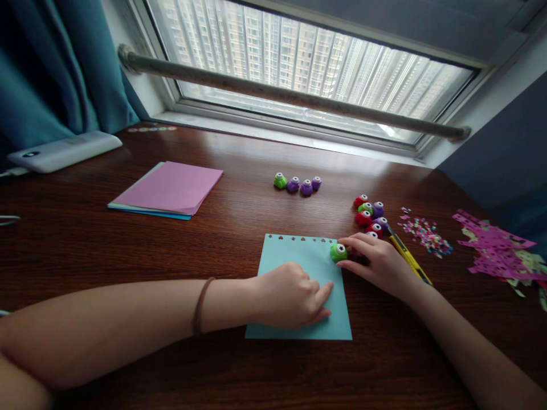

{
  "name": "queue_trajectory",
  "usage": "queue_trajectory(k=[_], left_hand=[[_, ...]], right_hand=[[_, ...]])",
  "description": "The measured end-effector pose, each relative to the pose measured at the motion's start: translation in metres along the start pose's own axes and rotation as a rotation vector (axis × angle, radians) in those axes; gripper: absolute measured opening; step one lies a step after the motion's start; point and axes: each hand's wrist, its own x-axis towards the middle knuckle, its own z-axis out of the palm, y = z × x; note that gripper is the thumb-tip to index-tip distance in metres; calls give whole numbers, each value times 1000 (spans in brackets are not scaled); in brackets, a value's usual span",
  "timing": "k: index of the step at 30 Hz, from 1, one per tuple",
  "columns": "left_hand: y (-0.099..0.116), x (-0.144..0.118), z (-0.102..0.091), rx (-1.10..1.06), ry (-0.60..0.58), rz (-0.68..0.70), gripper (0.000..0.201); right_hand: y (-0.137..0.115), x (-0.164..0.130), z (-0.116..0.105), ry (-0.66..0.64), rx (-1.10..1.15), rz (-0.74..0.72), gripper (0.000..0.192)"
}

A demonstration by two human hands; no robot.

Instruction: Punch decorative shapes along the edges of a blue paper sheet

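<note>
A light blue sheet of paper (pixel 282 256) lies before me with a row of small star and heart holes along its far edge. My left hand (pixel 294 296) rests on the sheet, with thumb and forefinger stretched apart and the other fingers curled under. At the sheet's far right corner is a green craft punch (pixel 338 252) with a star on its white top. The fingertips of my right hand (pixel 378 259) grip this punch from its right side. Just beyond that hand is a cluster of red, green and purple craft punches (pixel 363 217), partly hidden by the fingers.
Right of the hand lie a yellow utility knife (pixel 410 259), confetti (pixel 427 233) and punched paper scraps (pixel 496 245). Several more punches (pixel 306 188) stand farther back. A stack of coloured paper (pixel 168 188) and a white power bank (pixel 72 151) are at left.
</note>
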Motion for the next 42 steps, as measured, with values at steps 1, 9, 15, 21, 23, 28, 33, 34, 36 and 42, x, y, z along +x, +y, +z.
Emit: queue_trajectory(k=[1,9,15,21,23,28,33,34,36,42], left_hand=[[0,0,0,-2,-3,-1,39],[0,0,1,-4,-6,0,40],[1,0,0,-10,-5,2,40],[0,0,0,-7,-7,1,39],[-1,0,0,-7,-10,-2,39],[0,0,0,-11,-5,-1,39],[0,1,0,-14,5,1,38],[0,0,0,-12,3,1,38],[0,0,0,-9,0,1,38],[0,0,-1,-5,-12,1,39]], right_hand=[[0,0,0,-1,0,0,29],[0,0,0,-15,6,9,30],[1,-1,1,-8,-3,2,30],[1,0,2,-6,-4,4,30],[0,0,1,-7,-3,4,30],[-1,-1,0,-17,-4,9,29],[0,0,0,-16,-2,11,29],[1,0,0,-16,-2,11,30],[1,0,1,-18,-2,11,29],[0,0,0,-15,-10,13,29]])
